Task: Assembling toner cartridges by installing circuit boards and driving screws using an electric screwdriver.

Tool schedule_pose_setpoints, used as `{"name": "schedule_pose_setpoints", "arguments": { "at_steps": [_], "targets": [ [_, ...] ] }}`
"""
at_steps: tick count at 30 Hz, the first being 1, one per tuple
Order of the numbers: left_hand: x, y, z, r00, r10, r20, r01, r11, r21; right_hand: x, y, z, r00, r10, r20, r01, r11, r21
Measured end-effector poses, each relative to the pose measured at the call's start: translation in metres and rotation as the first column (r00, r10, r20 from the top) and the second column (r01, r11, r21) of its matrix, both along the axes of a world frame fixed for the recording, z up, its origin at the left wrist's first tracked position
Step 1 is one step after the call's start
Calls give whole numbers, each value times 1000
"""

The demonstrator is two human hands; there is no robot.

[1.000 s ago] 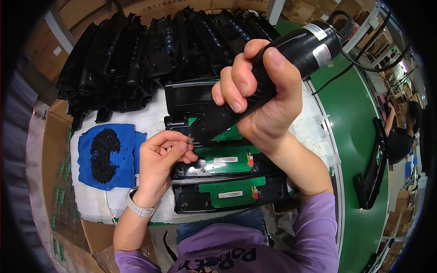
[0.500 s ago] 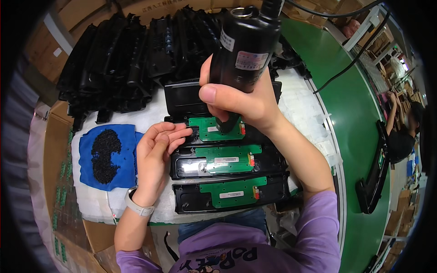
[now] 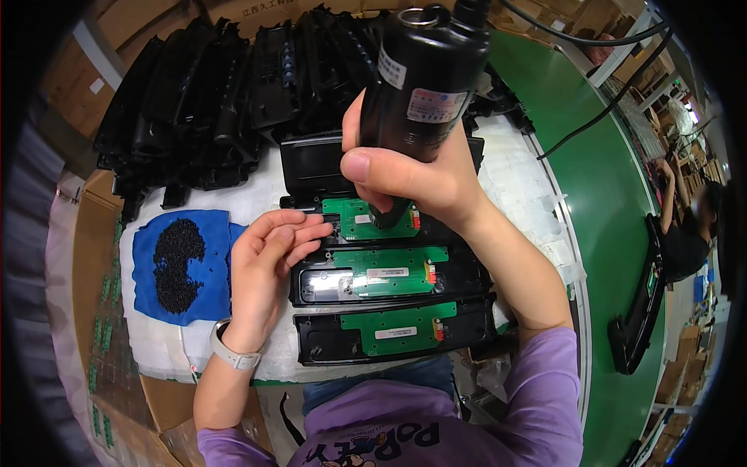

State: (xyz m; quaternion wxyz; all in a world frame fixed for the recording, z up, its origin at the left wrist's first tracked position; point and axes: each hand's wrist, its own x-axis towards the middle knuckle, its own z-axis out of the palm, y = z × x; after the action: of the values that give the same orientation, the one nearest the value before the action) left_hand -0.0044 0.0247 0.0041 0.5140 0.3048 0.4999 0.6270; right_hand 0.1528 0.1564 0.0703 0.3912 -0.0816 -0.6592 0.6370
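Observation:
My right hand (image 3: pixel 420 175) grips a black electric screwdriver (image 3: pixel 424 86) held upright, its tip down on the green circuit board (image 3: pixel 359 219) of the farthest of three black plastic housings. My left hand (image 3: pixel 268 261) rests with fingers against the left end of that housing, steadying it, nothing clasped in it. Two more housings with green boards lie nearer me, the middle housing (image 3: pixel 389 272) and the near housing (image 3: pixel 393 327). All sit on white padding (image 3: pixel 156 342).
A blue cloth (image 3: pixel 152 268) with a heap of small black screws (image 3: pixel 177 265) lies left of my left hand. Several black plastic housings are stacked (image 3: pixel 233 86) at the back. A green conveyor belt (image 3: pixel 615 202) runs on the right, with another person (image 3: pixel 692 226) beyond it. Cardboard boxes (image 3: pixel 85 265) stand at left.
My right hand has swung the screwdriver from a slanted hold to upright and lowered its tip onto the far board. My left hand has shifted slightly toward that board's left end.

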Motion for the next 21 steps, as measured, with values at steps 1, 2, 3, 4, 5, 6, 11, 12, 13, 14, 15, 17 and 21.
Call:
{"name": "schedule_pose_setpoints", "arguments": {
  "at_steps": [1,2,3,4,5,6,11,12,13,14,15,17,21],
  "targets": [
    [1,0,1,998,13,55,-12,1000,-7,0,0,0,1000,6,16,-5,1000,-3],
    [0,0,-1,998,13,55,-13,1000,-8,1,0,0,999,11,33,-11,1000,-6],
    [0,0,-3,999,1,47,0,1000,-7,0,0,0,999,11,33,-11,1000,-6],
    [0,0,-3,999,-11,38,11,1000,-7,0,0,0,1000,12,28,-13,1000,12],
    [0,0,-3,999,-9,37,10,1000,-9,-1,0,-1,1000,14,22,-14,999,30],
    [0,-1,-3,1000,-10,18,10,1000,-17,-1,0,0,1000,15,21,-15,999,29],
    [0,0,-6,1000,1,-16,-1,1000,-27,0,0,1,998,50,30,-49,998,-24],
    [-2,-1,-7,999,-37,13,37,999,-20,0,0,1,998,50,29,-49,998,-25],
    [-3,-2,-7,996,-76,41,76,997,-12,0,0,0,998,53,38,-53,999,-15],
    [-4,-2,-6,996,-77,41,77,997,-12,0,0,0,997,56,48,-56,998,-6],
    [-5,-2,-3,994,-99,35,100,995,-30,-1,0,-1,997,55,47,-54,999,-6],
    [-6,-3,-2,992,-119,28,121,991,-50,-4,1,-4,997,60,39,-60,998,-4],
    [-5,-2,-3,989,-145,-6,144,989,-30,-3,-2,-2,995,73,67,-75,997,26]
  ]
}}
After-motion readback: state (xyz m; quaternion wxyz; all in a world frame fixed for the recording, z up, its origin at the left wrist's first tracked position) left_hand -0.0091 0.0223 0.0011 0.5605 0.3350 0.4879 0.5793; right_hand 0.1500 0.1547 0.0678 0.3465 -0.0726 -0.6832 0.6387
